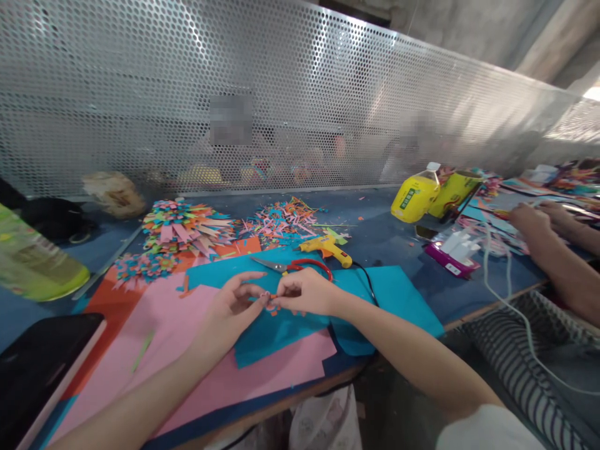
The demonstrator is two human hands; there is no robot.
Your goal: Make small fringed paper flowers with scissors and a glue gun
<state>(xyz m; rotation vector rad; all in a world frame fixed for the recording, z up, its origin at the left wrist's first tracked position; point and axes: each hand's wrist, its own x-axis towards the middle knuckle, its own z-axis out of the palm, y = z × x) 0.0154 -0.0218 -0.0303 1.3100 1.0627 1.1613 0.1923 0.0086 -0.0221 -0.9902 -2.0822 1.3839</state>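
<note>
Over the blue sheet [262,347], my left hand [239,303] and my right hand [307,292] meet and pinch a small orange paper piece [274,306] between their fingertips. Fingers cover most of the piece, so its full shape is hidden. Just behind my hands lie red-handled scissors [309,262], blades pointing left. A yellow glue gun [330,248] rests behind the scissors, its black cord running right. Pink paper [187,337] spreads beneath the blue sheet and under my left forearm.
Fringed paper bundles [187,225] and a pile of paper scraps [285,220] sit at the back. A dark tablet-like device [47,369] and a green-yellow bottle [37,262] stand left. To the right are a yellow bottle [415,197], a purple box [450,259] and another person's hands [532,219].
</note>
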